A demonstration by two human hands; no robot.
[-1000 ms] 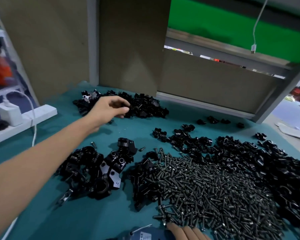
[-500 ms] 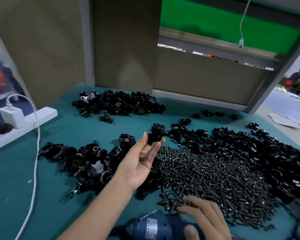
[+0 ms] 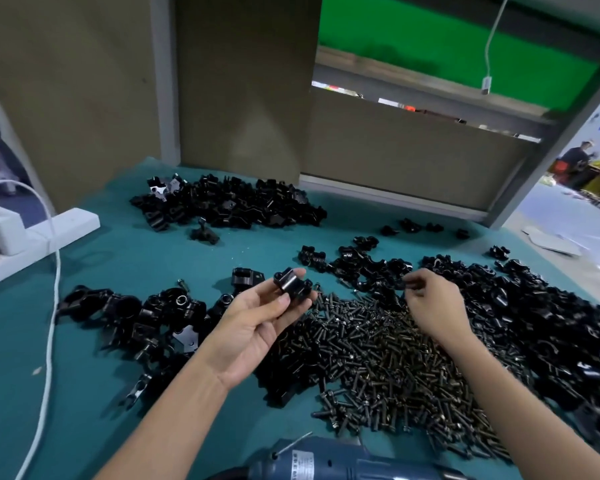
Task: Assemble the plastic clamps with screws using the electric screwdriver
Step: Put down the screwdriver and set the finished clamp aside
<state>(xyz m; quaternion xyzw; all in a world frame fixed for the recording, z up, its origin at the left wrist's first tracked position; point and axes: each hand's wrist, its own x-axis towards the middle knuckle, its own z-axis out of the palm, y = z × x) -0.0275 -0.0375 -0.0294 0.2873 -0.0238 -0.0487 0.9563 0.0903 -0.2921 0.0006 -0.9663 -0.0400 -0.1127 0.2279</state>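
Cable [image 3: 51,323], white, trails down the worktop's [image 3: 146,261] left edge from a power strip [image 3: 59,230]. Beside it lies a heap of black clamps [image 3: 129,317]; a second heap [image 3: 229,206] sits toward the far edge. The left hand [image 3: 257,327], palm up, has its grip on one clamp piece [image 3: 291,284], pinched between thumb and fingertips. A blue electric screwdriver [image 3: 326,460] lies at the near edge. Screws [image 3: 378,355] form a wide pile. The right hand [image 3: 433,306] hovers over the pile's far side, fingers curled; whether its grip holds anything cannot be told. Clamp parts [image 3: 541,306] cover the right edge.
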